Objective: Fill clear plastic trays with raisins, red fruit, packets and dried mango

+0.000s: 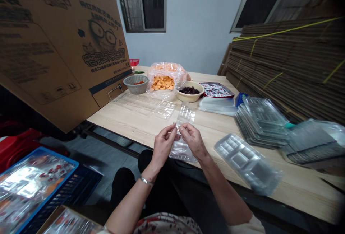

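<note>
From where I stand, the grey mesh basket [136, 84] near the tabletop's [129, 128] far left corner holds some orange-red bits, and beside it a clear plastic bag [155, 68] bulges with orange slices [163, 83]. Next to that, the cream bowl [189, 96] carries a heap of dark, shrivelled pieces [189, 90], and a red tray [233, 96] to its right is spread with printed sachets [217, 89]. Down by the floor on the left, a blue crate [76, 164] is loaded with filled clear packs [29, 182]; more packs show in a cardboard box [51, 219] below it. At the tabletop's near edge, a clear compartment tray [183, 152] lies lengthwise under the hands, running away from the person. The left hand [162, 144] and right hand [194, 142] meet above its middle, thumbs and forefingers pinched on a small whitish item [177, 128], too small to make out. Something dark red [177, 137] shows just below the fingertips. Another clear tray [246, 162] lies slantwise by the near edge to the right, with stacked clear trays [261, 122] behind it toward the right edge.
</note>
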Available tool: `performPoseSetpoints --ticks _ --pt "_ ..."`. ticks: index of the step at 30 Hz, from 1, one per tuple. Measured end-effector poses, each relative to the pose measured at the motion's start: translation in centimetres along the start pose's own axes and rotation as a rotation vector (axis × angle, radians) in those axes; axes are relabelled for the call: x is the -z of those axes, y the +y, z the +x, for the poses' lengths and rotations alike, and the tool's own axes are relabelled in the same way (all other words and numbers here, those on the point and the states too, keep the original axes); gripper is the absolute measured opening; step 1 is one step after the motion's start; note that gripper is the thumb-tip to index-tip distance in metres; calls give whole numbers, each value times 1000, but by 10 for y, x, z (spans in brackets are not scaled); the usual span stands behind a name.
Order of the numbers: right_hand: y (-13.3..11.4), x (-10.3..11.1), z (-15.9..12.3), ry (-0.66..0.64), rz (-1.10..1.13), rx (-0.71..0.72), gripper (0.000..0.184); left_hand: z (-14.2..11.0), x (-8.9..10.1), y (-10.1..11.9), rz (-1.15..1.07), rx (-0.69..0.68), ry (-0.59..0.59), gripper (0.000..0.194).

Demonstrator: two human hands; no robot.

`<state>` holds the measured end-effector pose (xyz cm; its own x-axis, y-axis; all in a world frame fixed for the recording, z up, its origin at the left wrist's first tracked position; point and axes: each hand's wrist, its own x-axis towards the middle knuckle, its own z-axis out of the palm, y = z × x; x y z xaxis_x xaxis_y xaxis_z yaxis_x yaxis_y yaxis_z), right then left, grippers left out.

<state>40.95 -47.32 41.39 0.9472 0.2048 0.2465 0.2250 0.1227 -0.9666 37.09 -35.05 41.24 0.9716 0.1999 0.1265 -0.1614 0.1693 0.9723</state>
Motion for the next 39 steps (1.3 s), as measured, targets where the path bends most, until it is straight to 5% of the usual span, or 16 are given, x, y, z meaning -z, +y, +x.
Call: performPoseSetpoints --ticks 12,16,20,24,27,31,39 --pt "-9 -3 -4 -2 -66 12 32 -1 -4 6 378 -310 56 26" --pt "-6 0 -10 44 -80 62 30 8 -3 6 289 -259 54 24" --pt "-18 11 -1 33 69 110 28 29 29 15 259 -250 221 28" --pt "-23 35 45 38 245 81 22 39 77 33 550 -414 488 33" --pt "-2 56 95 110 342 -4 23 37 99 39 750 -498 572 35" --pt "42 80 143 249 310 -189 23 28 108 32 829 -459 534 35" --pt "82 101 143 227 17 -470 24 23 101 22 774 -400 436 33"
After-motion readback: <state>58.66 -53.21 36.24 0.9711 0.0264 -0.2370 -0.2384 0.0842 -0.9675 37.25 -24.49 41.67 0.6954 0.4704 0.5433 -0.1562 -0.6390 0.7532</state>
